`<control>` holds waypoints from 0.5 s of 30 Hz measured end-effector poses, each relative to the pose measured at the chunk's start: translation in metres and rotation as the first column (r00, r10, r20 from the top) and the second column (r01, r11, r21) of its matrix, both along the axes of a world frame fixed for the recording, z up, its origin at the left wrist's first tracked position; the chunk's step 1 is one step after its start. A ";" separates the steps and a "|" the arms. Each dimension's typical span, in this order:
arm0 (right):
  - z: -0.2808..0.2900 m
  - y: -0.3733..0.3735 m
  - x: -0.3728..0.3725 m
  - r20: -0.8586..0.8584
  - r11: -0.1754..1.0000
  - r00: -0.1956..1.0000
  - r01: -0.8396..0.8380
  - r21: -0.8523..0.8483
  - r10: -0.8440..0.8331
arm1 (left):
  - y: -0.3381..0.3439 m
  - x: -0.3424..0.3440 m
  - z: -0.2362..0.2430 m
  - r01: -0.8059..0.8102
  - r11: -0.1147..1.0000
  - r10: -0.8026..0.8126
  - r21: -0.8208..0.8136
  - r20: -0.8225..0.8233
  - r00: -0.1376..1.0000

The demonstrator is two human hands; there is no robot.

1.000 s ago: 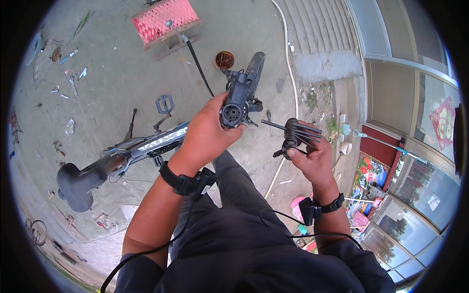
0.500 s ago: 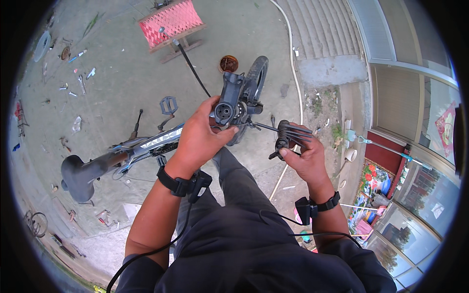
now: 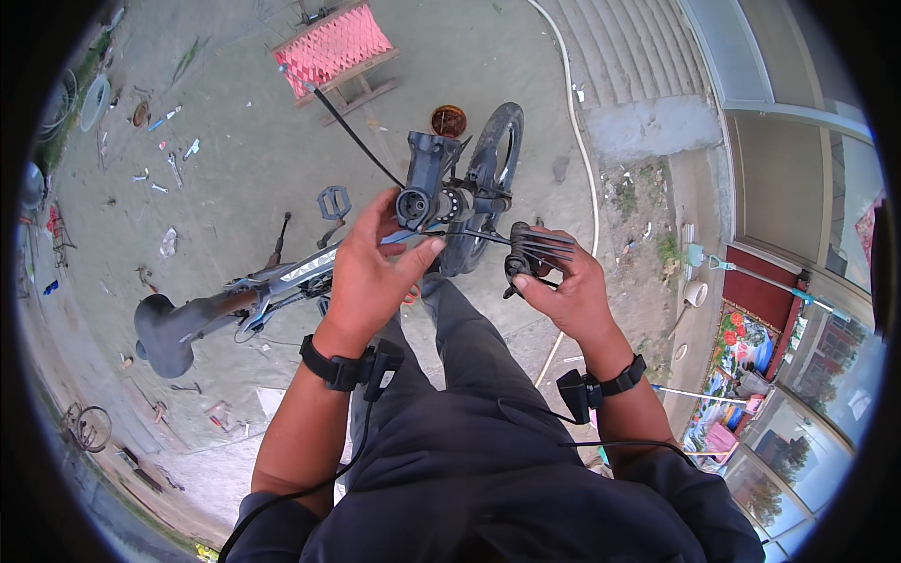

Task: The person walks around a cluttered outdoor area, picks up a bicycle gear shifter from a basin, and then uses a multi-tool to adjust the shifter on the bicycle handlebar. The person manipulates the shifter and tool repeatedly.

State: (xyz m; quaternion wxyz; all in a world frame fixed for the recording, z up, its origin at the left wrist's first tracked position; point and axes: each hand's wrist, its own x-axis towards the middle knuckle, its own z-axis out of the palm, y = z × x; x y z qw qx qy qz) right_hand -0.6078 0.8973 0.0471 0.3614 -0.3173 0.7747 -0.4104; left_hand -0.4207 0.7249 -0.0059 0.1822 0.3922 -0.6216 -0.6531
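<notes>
My right hand (image 3: 568, 291) grips a black folding hex key set (image 3: 530, 253), with several keys fanned out to the right and one long key pointing left toward the bicycle. My left hand (image 3: 375, 272) is curved beside the bicycle's black stem (image 3: 427, 174), with thumb and fingers apart. Its fingertips are partly hidden behind the stem, so contact is unclear. The stem's round clamp end, with a dark hole, faces up at me. Below it stands the front wheel (image 3: 493, 159). The frame (image 3: 314, 266) runs left to the black saddle (image 3: 169, 338).
A low stool with a pink woven seat (image 3: 338, 45) and a round brown dish (image 3: 449, 121) stand ahead. Loose tools such as a wrench (image 3: 175, 171) litter the ground at left. A pale hose (image 3: 584, 150) runs past steps (image 3: 633, 56) on the right.
The hex key set has moved left, closer to the stem. My left thumb has come away from the stem, and the stem now points straighter ahead.
</notes>
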 end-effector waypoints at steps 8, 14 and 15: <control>-0.005 0.007 -0.001 0.004 1.000 1.000 0.017 0.003 -0.018 | -0.003 -0.018 -0.002 -0.044 0.999 0.044 -0.018 -0.015 0.999; -0.008 0.004 0.000 0.024 1.000 1.000 0.012 0.006 -0.013 | -0.005 -0.019 0.001 -0.024 0.999 0.024 -0.043 0.010 1.000; -0.009 0.002 0.000 0.016 1.000 1.000 0.009 -0.007 -0.009 | -0.005 -0.019 0.002 -0.019 0.998 0.020 -0.061 0.008 1.000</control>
